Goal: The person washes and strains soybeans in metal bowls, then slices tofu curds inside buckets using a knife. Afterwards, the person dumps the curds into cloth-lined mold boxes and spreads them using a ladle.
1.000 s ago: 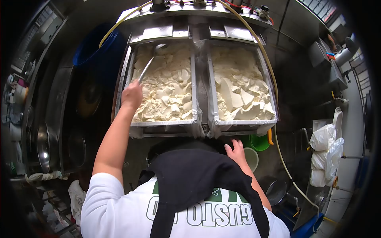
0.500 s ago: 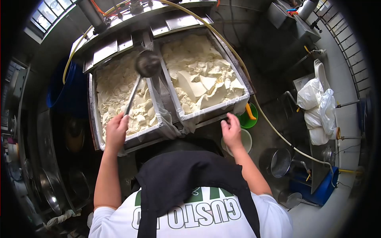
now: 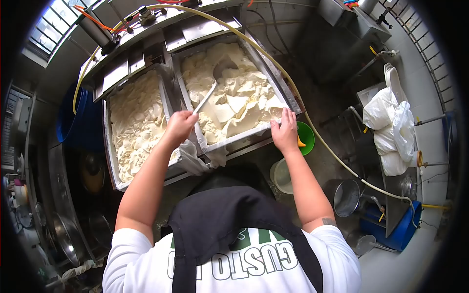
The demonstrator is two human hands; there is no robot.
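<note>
My left hand (image 3: 181,126) is closed around the handle of a metal ladle (image 3: 205,99). The ladle reaches over the right-hand cloth-lined box, its bowl against the far part of a pale, curd-like mass (image 3: 238,106). At that box's near right corner, my right hand (image 3: 285,131) touches the rim with its fingers stretched out. Beside it, the left-hand box holds more of the same broken, cream-coloured mass (image 3: 138,115). White cloth (image 3: 191,157) hangs over the box edges between the two.
A yellowish hose (image 3: 286,73) runs over the boxes and down the right side. Below my right hand stand a green bucket (image 3: 309,136) and a pale bucket (image 3: 282,177). A blue barrel (image 3: 73,115) is at left; white bags (image 3: 386,115) hang at right.
My left hand has swung the ladle from above the left box over to the right box, down onto the mass. My right hand has moved up to the box's rim.
</note>
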